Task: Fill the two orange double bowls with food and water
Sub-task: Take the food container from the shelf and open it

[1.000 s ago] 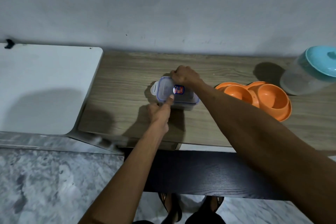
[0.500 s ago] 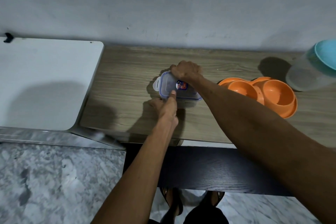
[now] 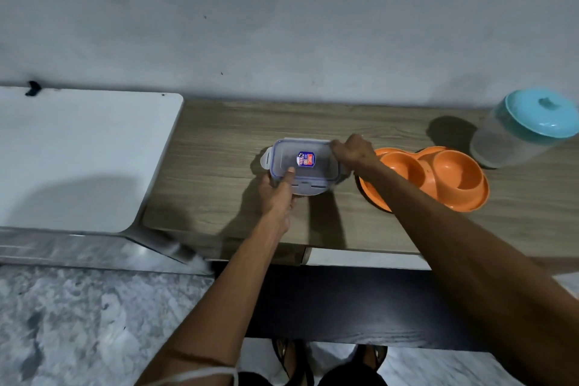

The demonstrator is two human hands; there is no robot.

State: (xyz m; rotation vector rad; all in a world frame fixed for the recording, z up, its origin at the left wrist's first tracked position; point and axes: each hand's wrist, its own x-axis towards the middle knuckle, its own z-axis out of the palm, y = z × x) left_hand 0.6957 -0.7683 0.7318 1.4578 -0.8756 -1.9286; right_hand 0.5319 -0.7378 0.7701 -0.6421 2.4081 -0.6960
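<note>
head view: step in hand, judged: unlatching the lidded clear container point(image 3: 305, 166) on the wooden shelf point(image 3: 219, 147). left hand point(image 3: 279, 194) grips its near-left corner, thumb on the lid; right hand point(image 3: 354, 152) is clenched on the right-end clasp. next move likely calls for lifting the lid free while the left hand steadies the box. orange double bowls point(image 3: 438, 175), apparently empty, lie just right of the right hand; jar with teal lid point(image 3: 529, 128) beyond.
</note>
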